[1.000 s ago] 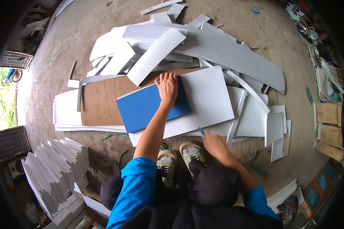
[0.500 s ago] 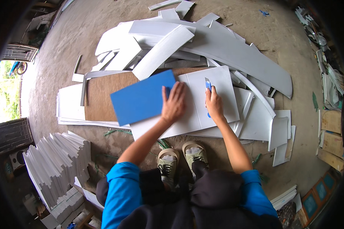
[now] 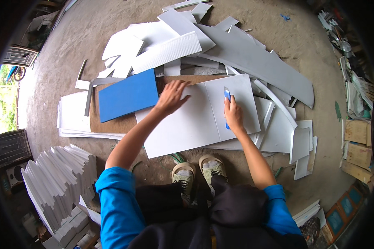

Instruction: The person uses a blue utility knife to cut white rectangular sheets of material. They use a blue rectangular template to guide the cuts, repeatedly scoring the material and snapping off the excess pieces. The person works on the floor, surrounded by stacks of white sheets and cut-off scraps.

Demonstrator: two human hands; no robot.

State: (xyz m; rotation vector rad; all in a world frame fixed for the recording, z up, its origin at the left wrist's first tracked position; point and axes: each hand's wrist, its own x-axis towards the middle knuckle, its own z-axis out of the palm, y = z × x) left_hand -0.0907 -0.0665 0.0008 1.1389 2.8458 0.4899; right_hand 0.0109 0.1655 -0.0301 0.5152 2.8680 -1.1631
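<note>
My right hand (image 3: 233,113) grips a blue box cutter (image 3: 227,95), its blade pointing away from me, over the right part of a white sheet (image 3: 180,124). A straight line crosses that sheet from far to near, left of the knife. My left hand (image 3: 172,97) is open, fingers stretched, over the sheet's far left part and close to the right end of a blue rectangular board (image 3: 129,95). Whether the fingertips touch anything is unclear. The blue board lies tilted across a brown wooden board (image 3: 116,125) and meets the white sheet's left edge.
Beyond the boards lies a loose heap of white offcuts (image 3: 253,54). A dense stack of white pieces (image 3: 60,182) stands on the floor at the near left. Cardboard boxes (image 3: 358,153) line the right side. My shoes (image 3: 183,178) are just below the white sheet.
The blue board has shifted left, off most of the white sheet. My left hand has moved left and opened. Strips in the heap beyond have shifted. My right hand stays nearly in place.
</note>
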